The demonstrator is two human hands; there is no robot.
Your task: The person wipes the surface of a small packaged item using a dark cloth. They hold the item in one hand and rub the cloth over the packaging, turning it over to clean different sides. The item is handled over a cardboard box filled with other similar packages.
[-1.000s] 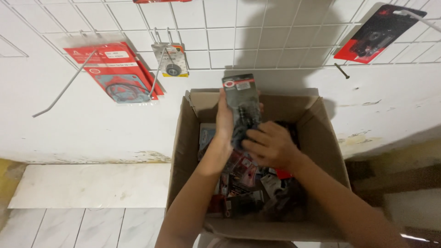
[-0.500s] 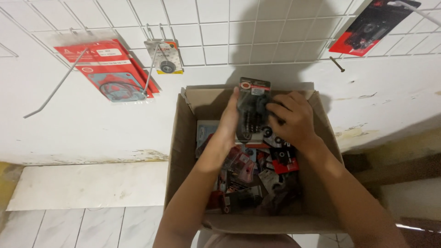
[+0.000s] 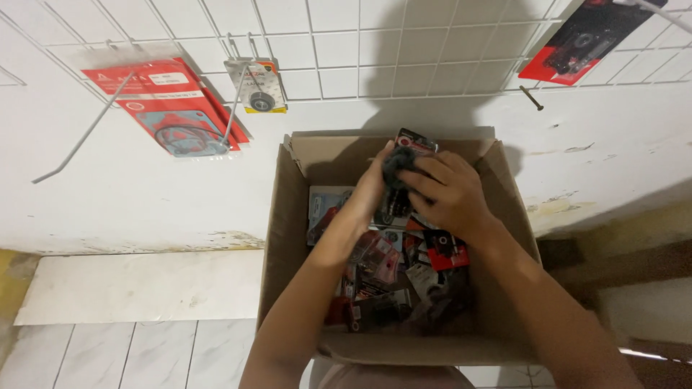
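White wall tiles crossed by a wire display grid [image 3: 404, 65] form the backdrop, with an open cardboard box [image 3: 288, 238] standing against the wall just below the grid. Both of the person's arms reach down into the box from its near edge. The left hand [image 3: 375, 189] lies flat along one side of a dark blister-packed part [image 3: 404, 162], fingers pressed together against it, while the right hand [image 3: 447, 194] curls over the other side, fingers closed around the pack. The pack stands upright at the far wall of the box, its red-topped card just clearing the rim.

A second ago the same pack was lifted higher above the box, held mainly by the left hand while the right hovered lower among the contents; since then the right hand has come up and closed on it, and the pack sits lower and nearer the box's far wall. By that change the person appears to be steadying or sorting a single pack with both hands.

Beneath the hands the box holds a jumble of similar red and black packets [image 3: 404, 281]. Above and left of the box hang red gasket packs [image 3: 173, 108] and a small bearing pack [image 3: 259, 86]; up to its right, another red-and-black pack [image 3: 584, 43].
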